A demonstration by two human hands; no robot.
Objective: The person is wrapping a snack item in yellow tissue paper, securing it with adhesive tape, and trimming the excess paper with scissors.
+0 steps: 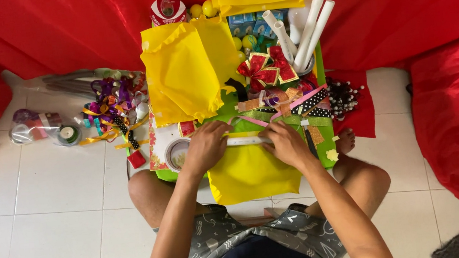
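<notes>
Yellow sheet (251, 174): lies flat on the near edge of the green board, its lower part hanging toward the person's lap; both hands press on its upper edge.
White roll (248, 140): a slim white tube lying crosswise along the sheet's upper edge, between the two hands.
Left hand (205, 146): fingers (218, 129) curled together over the left end of the white roll, clamped on it and the sheet edge.
Right hand (286, 142): fingers bent down together on the right end of the white roll, gripping it against the sheet.
Green board (328, 153): sits on the floor in front of the person's crossed legs and carries the craft things.
Tape roll (175, 153): white ring just beside the left hand.
Crumpled yellow paper (181, 72): large piece farther back on the board.
Red bows (266, 69): glittery, gold-edged, right of the crumpled paper.
White tubes (311, 26): several standing tilted at the far right of the board.
Ribbon pile (111, 107): mixed colours on the tiled floor (51, 234), left of the board.
Red cloth (430, 8): drapes behind and to both sides.
</notes>
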